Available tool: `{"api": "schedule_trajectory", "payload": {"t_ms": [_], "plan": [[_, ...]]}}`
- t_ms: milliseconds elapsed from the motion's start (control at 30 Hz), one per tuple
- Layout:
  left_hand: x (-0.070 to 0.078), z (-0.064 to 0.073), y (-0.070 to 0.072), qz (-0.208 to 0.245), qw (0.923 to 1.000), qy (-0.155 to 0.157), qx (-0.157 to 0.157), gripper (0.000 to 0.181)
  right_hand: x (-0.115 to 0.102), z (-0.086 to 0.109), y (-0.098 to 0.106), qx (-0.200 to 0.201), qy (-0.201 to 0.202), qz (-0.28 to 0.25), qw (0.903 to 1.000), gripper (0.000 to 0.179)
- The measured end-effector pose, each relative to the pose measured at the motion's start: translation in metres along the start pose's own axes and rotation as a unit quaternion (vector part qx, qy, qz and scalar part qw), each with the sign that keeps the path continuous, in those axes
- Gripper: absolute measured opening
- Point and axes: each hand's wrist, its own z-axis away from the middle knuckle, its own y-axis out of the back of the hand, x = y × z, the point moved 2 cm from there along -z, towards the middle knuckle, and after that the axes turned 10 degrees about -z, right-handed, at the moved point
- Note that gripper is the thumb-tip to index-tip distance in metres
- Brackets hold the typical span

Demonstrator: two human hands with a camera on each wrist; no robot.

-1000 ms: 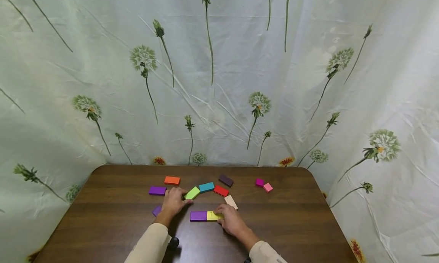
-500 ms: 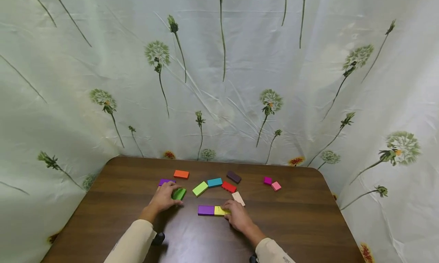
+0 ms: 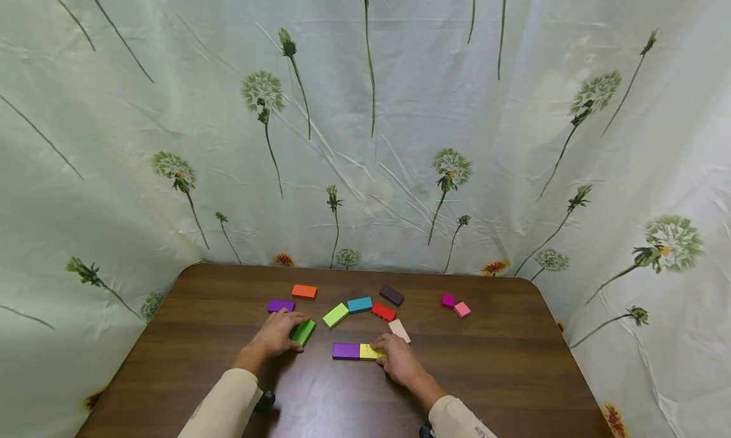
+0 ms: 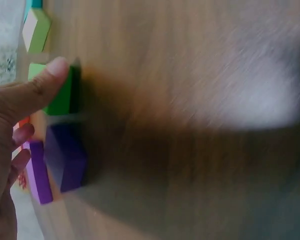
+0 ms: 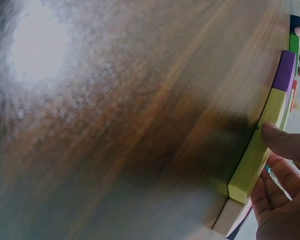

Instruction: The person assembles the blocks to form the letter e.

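My left hand (image 3: pixel 275 334) pinches a bright green block (image 3: pixel 304 332) on the table, thumb on its near side. In the left wrist view a dark purple block (image 4: pixel 65 157) lies close beside the green one, hidden under the hand in the head view. My right hand (image 3: pixel 398 360) grips a yellow block (image 3: pixel 369 351) between thumb and fingers. The yellow block's left end meets a purple block (image 3: pixel 346 351), making a straight row. Behind it, lime (image 3: pixel 335 315), teal (image 3: pixel 360 305) and red (image 3: pixel 384 311) blocks form an arc, with a cream block (image 3: pixel 400 331) below.
An orange block (image 3: pixel 304 291) and another purple block (image 3: pixel 281 306) lie at the back left. A dark block (image 3: pixel 391 294) is behind the red one. Magenta (image 3: pixel 448 300) and pink (image 3: pixel 462 310) small blocks lie right on the wooden table (image 3: pixel 485 362), before a floral curtain (image 3: pixel 365 108).
My left hand has moved left from the lime block to the green block, then turned it and drawn it slightly nearer. My right hand stays on the yellow block. The head view has shifted.
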Motion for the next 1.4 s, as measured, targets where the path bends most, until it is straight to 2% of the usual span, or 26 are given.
{"api": "schedule_trajectory", "payload": {"t_ms": [133,367,533,1000,1400], "plan": [[0.009,0.0,-0.003,0.0,0.9998,-0.017,0.008,0.064,-0.001,0.0,0.0,-0.003,-0.002,0.0,1.0,0.022],[0.019,0.002,-0.008,-0.018,0.9993,-0.032,-0.008,0.059,-0.003,0.0,0.002,-0.004,-0.004,-0.005,1.0,0.022],[0.021,-0.001,-0.009,-0.022,0.9993,-0.024,-0.017,0.058,-0.002,0.0,0.0,-0.006,-0.007,-0.002,1.0,0.022],[0.022,-0.004,-0.01,0.0,0.9998,-0.008,-0.016,0.057,-0.001,0.0,0.0,-0.003,-0.004,0.009,0.9999,0.021],[0.021,-0.005,-0.011,-0.002,0.9998,-0.017,-0.008,0.058,-0.002,0.0,0.0,-0.003,-0.008,0.0,1.0,0.022]]}}
